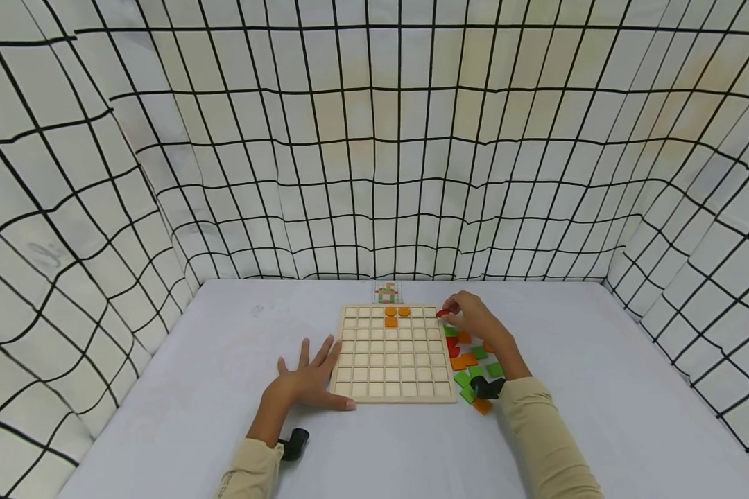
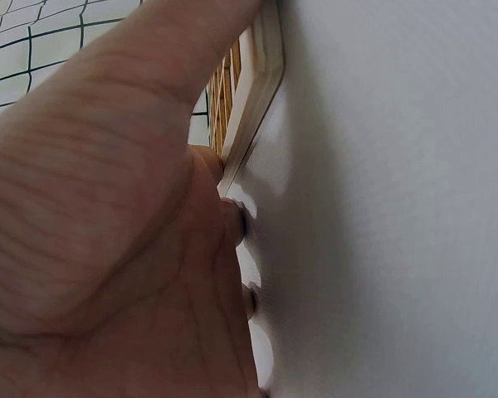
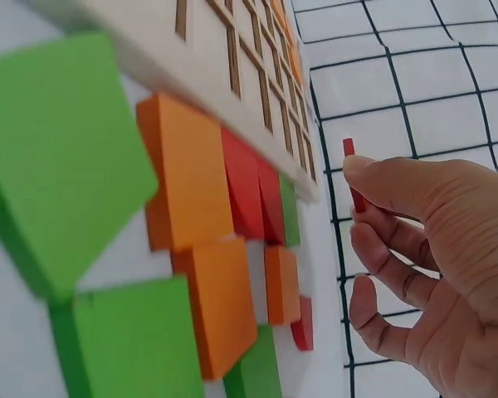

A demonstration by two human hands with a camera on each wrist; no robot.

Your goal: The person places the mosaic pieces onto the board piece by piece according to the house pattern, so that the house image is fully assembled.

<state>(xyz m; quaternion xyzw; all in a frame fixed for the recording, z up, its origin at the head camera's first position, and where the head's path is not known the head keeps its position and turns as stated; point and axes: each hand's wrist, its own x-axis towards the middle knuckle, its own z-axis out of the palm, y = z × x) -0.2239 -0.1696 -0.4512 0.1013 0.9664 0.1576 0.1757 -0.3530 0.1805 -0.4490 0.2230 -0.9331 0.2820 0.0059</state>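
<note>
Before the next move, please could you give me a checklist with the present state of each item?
1. Thin red piece pinched by the right hand: ok.
2. Red piece's full shape: cannot tell; the right wrist view shows it edge-on.
3. Left hand spread at the left edge of the pale wooden grid board: ok.
4. Two round orange pieces and one square orange piece on the board: ok.
5. Small rectangular card with coloured pattern uncovered, behind the board: ok.
6. Card's fine details: cannot tell, too small.
</note>
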